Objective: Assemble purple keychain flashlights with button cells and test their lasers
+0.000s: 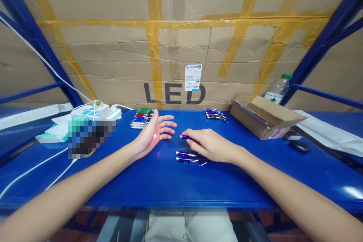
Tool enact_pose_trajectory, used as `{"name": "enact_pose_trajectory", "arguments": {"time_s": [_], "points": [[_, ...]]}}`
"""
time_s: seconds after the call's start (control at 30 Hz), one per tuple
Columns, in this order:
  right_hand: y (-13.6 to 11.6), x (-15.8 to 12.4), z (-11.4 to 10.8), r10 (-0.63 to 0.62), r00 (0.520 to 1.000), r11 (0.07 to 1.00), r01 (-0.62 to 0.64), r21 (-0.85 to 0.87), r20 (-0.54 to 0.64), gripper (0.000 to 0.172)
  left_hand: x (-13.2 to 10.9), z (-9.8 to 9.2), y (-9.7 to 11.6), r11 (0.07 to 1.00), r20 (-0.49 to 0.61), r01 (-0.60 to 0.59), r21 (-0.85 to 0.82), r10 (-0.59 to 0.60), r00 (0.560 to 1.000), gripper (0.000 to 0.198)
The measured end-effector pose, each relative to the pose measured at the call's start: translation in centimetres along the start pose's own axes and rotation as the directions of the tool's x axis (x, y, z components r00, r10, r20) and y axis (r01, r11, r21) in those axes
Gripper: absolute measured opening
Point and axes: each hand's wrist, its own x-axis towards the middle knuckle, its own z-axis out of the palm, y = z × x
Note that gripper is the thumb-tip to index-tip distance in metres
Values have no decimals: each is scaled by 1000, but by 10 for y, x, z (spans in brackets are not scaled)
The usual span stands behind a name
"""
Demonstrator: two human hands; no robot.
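A purple laser pointer (184, 137) is gripped in my right hand (214, 144), its silver tip facing left. Red light from it falls on the palm of my left hand (153, 134), which is open with fingers spread and holds nothing. Two more purple laser pointers (185, 160) lie side by side on the blue table (147, 185), just below my right hand. Behind my left hand sits a row of green, red, blue and silver pointers (138, 120), partly covered by the thumb. Farther back, several dark and purple pointers (213, 114) lie together.
On the right stand an opened cardboard box (262, 115), a bottle with a green cap (279, 87) and a black mouse (300, 146). A white power strip (85, 112) with cables and a blurred-out object (89, 138) occupy the left. Cardboard (119, 53) walls the back.
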Motion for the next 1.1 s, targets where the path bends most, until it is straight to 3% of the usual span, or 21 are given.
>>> {"name": "enact_pose_trajectory", "arguments": {"time_s": [0.17, 0.33, 0.53, 0.73, 0.87, 1.1], "points": [[-1, 0, 0, 36, 999, 999, -36, -18, -1, 24, 0, 0, 0, 1000, -3, 5, 13, -5, 1000, 73], [0, 1, 3, 5, 997, 1000, -5, -3, 72, 23, 0, -1, 0, 1000, -6, 2, 19, -2, 1000, 73], [-1, 0, 1, -11, 1000, 999, 12, 38, -17, 27, 1, -1, 0, 1000, 5, 0, 9, 0, 1000, 73], [-4, 0, 1, -26, 999, 995, 22, 97, 34, 25, 1, -2, -1, 1000, 16, -6, 3, 6, 1000, 72], [-3, 0, 0, -6, 1000, 997, 7, 72, -7, 26, 1, -2, -1, 1000, 18, -7, 6, 7, 1000, 72], [-4, 0, -1, 2, 1000, 1000, -2, 31, 27, 27, -1, 0, 1, 1000, 2, 3, 17, -3, 1000, 73]]}}
